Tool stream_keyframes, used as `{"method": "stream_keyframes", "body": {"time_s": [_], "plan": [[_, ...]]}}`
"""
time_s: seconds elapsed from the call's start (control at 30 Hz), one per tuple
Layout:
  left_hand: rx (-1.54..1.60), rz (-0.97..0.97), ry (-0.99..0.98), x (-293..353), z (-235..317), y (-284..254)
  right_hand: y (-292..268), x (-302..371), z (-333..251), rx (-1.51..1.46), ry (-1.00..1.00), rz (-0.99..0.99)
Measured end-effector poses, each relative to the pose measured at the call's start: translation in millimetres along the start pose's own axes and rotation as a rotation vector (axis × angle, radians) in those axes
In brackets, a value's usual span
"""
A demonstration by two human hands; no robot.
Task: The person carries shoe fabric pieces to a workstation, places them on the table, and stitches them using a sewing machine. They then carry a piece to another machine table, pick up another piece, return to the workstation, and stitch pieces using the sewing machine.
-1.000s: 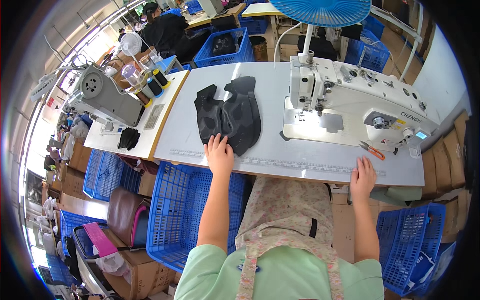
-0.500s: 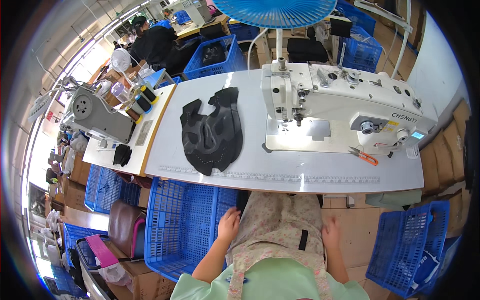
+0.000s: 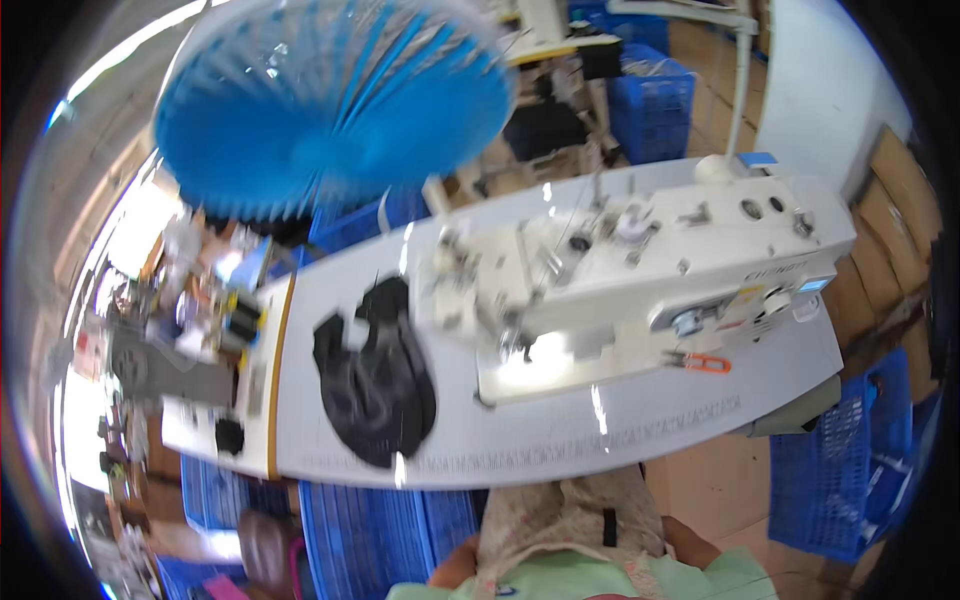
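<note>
Just left of the hands, a blue plastic crate sat on a lower level. Farther left and ahead of them was a white-topped desk, carrying a grey machine, dark thread spools and a small black bundle. High beyond the hands, a blurred, ribbed blue disc spread across the upper left. To their right stood another blue crate, slatted, with brown cardboard boxes stacked farther out, and a grey-green cloth sagged ahead of it.

Black piece, beige patterned apron, orange snips, blue fan.
</note>
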State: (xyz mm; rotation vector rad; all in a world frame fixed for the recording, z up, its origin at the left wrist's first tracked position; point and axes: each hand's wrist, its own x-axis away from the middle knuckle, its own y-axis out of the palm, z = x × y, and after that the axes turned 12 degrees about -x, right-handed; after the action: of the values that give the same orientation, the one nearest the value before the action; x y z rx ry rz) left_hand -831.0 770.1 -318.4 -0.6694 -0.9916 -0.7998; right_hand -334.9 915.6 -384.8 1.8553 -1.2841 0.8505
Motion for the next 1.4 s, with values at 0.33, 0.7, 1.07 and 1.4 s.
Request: {"method": "stream_keyframes", "body": {"time_s": [0.33, 0.7, 1.07, 1.4], "plan": [[0.108, -0.063, 0.216, 13, 184, 21, -154, 1, 53, 0.048, -0.282, 0.061], [0.274, 0.002, 0.003, 52, -71, 0, -6, -24, -22, 0.202, -0.126, 0.133], [0.185, 0.237, 0.527, 124, -85, -21, 37, 40, -115, 0.473, -0.904, 0.300], [-0.050, 1.061, 1.247, 255, 80, -72, 164, 173, -297, 0.965, -1.810, 0.457]]}}
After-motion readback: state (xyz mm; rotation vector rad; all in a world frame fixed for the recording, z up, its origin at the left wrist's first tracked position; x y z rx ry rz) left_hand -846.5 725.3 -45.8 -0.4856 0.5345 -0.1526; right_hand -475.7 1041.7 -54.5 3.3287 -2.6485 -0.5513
